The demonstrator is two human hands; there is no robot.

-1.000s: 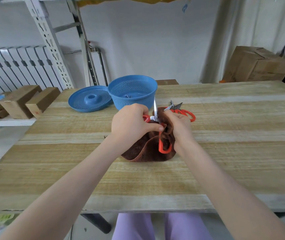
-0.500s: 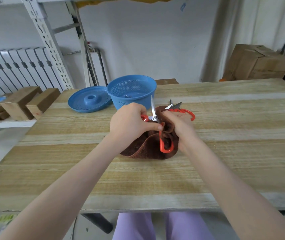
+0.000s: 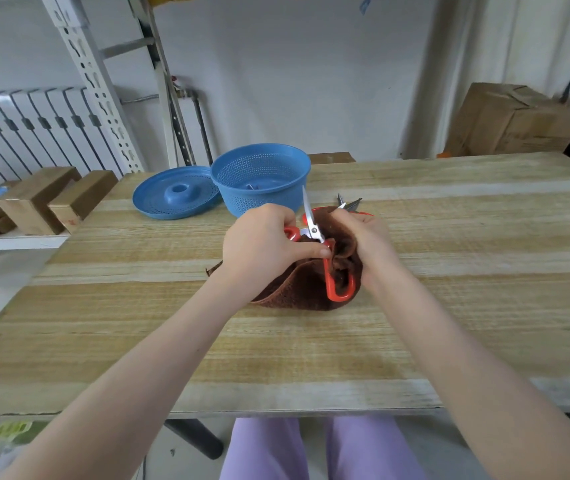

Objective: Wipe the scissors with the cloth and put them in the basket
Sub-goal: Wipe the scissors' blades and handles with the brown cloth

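Fingers [image 3: 314, 251] of the left hand [image 3: 262, 247] are curled tight round one red handle of the scissors [image 3: 314, 233], blade pointing up toward 12 o'clock. Right hand [image 3: 368, 237] is closed on the brown cloth [image 3: 304, 285], bunched against the scissors on the tabletop [image 3: 449, 306]. Blue basket [image 3: 261, 178] sits just past the hands at 11 o'clock, its lid [image 3: 176, 197] beside it at 10, more scissors [image 3: 349, 204] at 1.

- left hand [image 3: 262, 244] is pinching the red-handled scissors [image 3: 314, 233], blade pointing up
- right hand [image 3: 368, 237] has the brown cloth [image 3: 304, 285] bunched around them, over the wooden bench [image 3: 449, 306]
- blue basket [image 3: 261, 178] sits just behind, its lid [image 3: 172, 195] beside it
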